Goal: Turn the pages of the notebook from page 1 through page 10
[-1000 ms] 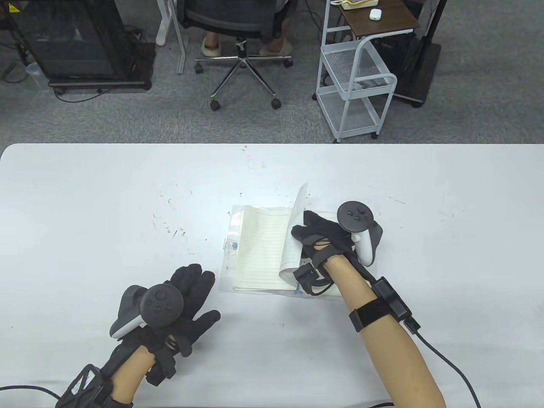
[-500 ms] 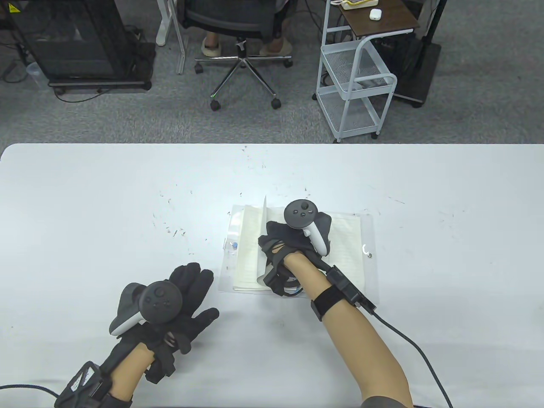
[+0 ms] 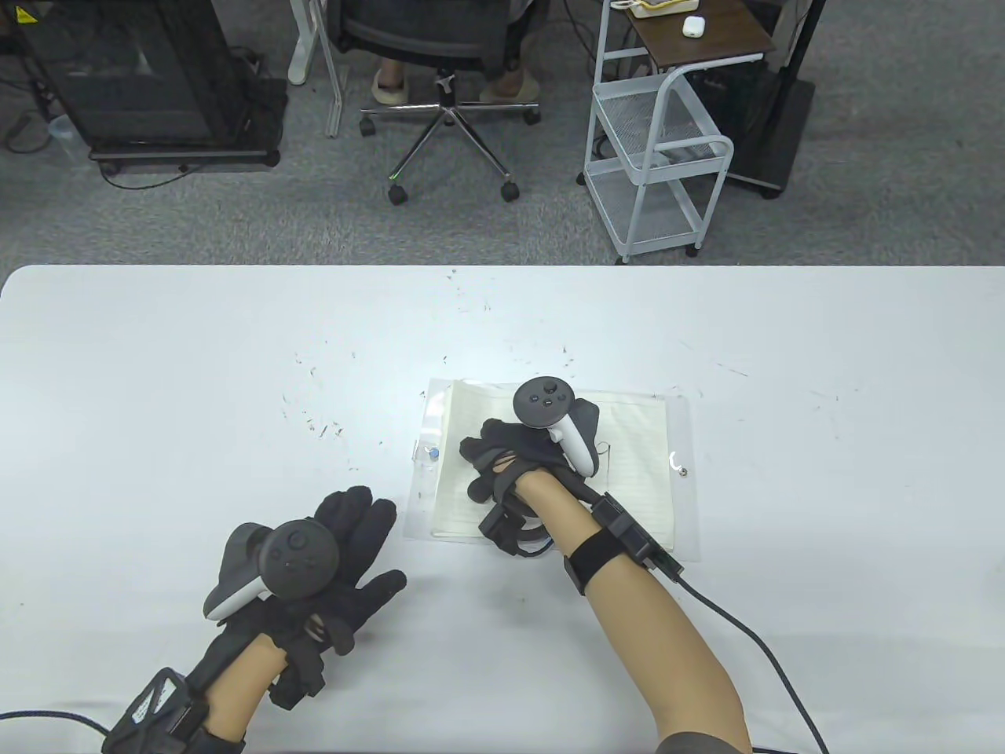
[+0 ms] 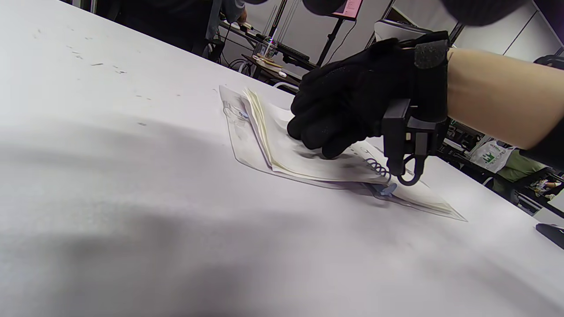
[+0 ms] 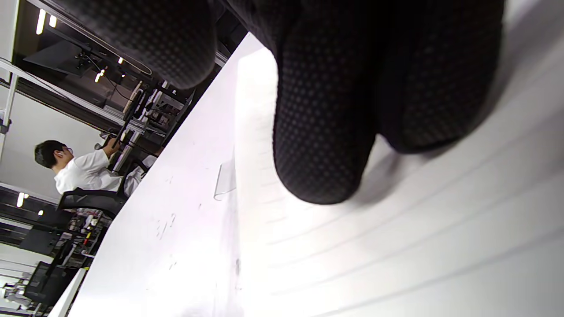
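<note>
- Notebook (image 3: pixel 628 455) lies open near the middle of the white counter (image 3: pixel 157 377) in the table view, resting on a clear plastic sleeve (image 3: pixel 687 510) whose edges stick out around it.
- Right hand (image 3: pixel 518 455) is laid on the left-hand page of that notebook, its fingers (image 3: pixel 479 448) curled down onto the paper; a grey tracker (image 3: pixel 550 408) sits on its back and a cable (image 3: pixel 754 636) trails from the wrist strap.
- Left hand (image 3: pixel 338 565) rests flat on the counter, well to the left of the notebook, fingers spread and nothing under them but the tabletop.
- Beyond the far edge stand an office chair (image 3: pixel 447 94) and a white wire cart (image 3: pixel 659 157).
- From the left wrist view, the right hand (image 4: pixel 348 97) presses its fingertips down on the stacked pages, and the notebook (image 4: pixel 282 149) lies flat with the sleeve (image 4: pixel 240 145) showing beneath it; a spiral binding (image 4: pixel 379 167) shows at the near edge.
- From the right wrist view, two gloved fingers (image 5: pixel 326 132) fill the top and touch a lined page (image 5: pixel 440 246). Whether they pinch a sheet I cannot tell.
- A person in white (image 5: pixel 83 171) sits in the background.
</note>
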The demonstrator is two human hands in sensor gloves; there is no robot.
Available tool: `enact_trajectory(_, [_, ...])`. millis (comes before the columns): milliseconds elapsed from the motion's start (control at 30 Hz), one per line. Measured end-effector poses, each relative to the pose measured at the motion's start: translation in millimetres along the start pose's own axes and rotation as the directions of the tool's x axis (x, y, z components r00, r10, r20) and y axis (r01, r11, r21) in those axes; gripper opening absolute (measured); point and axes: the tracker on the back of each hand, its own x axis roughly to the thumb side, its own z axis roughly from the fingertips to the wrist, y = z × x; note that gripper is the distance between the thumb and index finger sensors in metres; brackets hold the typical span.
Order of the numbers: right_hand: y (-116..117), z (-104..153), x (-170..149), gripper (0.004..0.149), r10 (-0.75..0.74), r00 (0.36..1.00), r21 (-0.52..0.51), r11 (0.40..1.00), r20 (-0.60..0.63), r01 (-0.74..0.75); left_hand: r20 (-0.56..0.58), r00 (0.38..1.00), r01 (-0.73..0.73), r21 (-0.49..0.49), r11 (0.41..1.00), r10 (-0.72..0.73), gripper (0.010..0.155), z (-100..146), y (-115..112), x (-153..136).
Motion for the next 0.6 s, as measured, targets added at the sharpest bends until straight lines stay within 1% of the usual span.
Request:
enact_trajectory(67, [-7,5,0,0.065,-0.008,0.999,-0.048,0.999,0.036,0.010,0.000,1.000,-0.001,-0.001,1.000,0.001,0.086,0,0,0])
enact_trajectory(133, [-19,13,0,0.066,-0.015,0.998,-0.069,0.997,0.053,0.019,0.000,1.000,-0.001,-0.002,1.000,0.001,0.086,0,0,0])
enact_trajectory(233, [-42,26,-3,0.069,-0.035,0.997,-0.098,0.994,0.067,0.041,0.000,1.000,0.001,-0.003,1.000,-0.001,0.086,0,-1,0])
enact_trajectory(300, [-57,34,-8,0.073,-0.030,0.997,-0.133,0.990,0.067,0.039,0.002,1.000,0.003,-0.006,1.000,-0.003,0.086,0,-1,1])
enact_trajectory(433, [-86,52,-28,0.078,0.049,0.997,-0.222,0.974,0.063,-0.034,0.019,1.000,0.003,-0.004,1.000,-0.002,0.086,0,-2,5])
enact_trajectory(500, [-95,59,-40,0.080,0.088,0.995,-0.253,0.965,0.053,-0.072,0.025,1.000,0.006,0.000,1.000,-0.006,0.086,0,-2,6])
enact_trajectory(600, [-102,67,-60,0.086,0.164,0.986,-0.286,0.947,0.032,-0.148,0.026,1.000,0.003,-0.001,1.000,-0.003,0.086,0,-2,6])
